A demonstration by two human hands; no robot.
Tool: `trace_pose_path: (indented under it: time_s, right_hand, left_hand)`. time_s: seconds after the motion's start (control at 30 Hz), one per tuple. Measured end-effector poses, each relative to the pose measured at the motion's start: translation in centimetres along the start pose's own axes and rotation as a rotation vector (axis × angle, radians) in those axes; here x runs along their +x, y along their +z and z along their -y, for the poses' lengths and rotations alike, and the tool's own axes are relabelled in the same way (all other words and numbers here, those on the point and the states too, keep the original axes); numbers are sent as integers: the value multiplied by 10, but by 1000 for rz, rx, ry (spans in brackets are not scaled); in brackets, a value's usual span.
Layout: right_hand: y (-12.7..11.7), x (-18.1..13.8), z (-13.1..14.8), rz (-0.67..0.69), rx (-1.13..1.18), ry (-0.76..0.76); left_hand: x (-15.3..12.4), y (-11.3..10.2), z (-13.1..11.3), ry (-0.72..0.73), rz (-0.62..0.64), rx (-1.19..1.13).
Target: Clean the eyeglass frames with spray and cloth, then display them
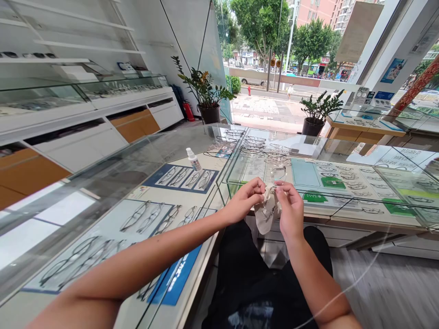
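A beige cloth [264, 223] hangs between my two hands above my lap, just off the counter's edge. My left hand [247, 197] is closed, pinching the cloth from the left with thumb and bent fingers. My right hand [290, 208] is closed too, thumb and fingers pressed together at the cloth's right side. A pair of thin-rimmed eyeglasses [278, 172] shows at the fingertips, partly covered by the cloth and fingers. How each finger grips the frame is hidden.
Glass display cases [343, 151] with rows of eyeglasses stand in front and at left. A small white spray bottle [194, 160] stands on the left glass top. Potted plants [209, 112] flank the doorway. My legs [247, 256] are below my hands.
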State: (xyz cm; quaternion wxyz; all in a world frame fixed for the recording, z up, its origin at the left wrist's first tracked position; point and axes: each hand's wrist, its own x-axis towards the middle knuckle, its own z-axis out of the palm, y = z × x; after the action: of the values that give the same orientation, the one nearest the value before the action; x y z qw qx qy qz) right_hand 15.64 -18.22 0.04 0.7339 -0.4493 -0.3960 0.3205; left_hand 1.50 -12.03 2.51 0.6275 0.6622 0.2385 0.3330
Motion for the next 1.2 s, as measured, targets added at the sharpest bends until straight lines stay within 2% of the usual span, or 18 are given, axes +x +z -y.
trace_pose_path:
  time_s: [0.23, 0.43, 0.67, 0.9, 1.07, 1.2]
  right_hand:
    - [0, 1, 1, 78, -96, -74]
    - [-9, 13, 3, 211, -77, -60]
    - [-7, 11, 2, 80, -69, -61]
    - [-4, 5, 7, 41, -91, -145]
    - [-2, 4, 7, 55, -120, -153]
    - [-1, 5, 3, 39, -109, -154]
  left_hand:
    - [4, -1, 6, -28, 43, -109]
    - [9, -3, 7, -90, 68, -204]
    - [11, -5, 7, -100, 61, -297]
    - [9, -7, 8, -293, 82, -246]
    - [8, -7, 3, -235, 207, -105]
    - [7, -6, 3, -189, 201, -124]
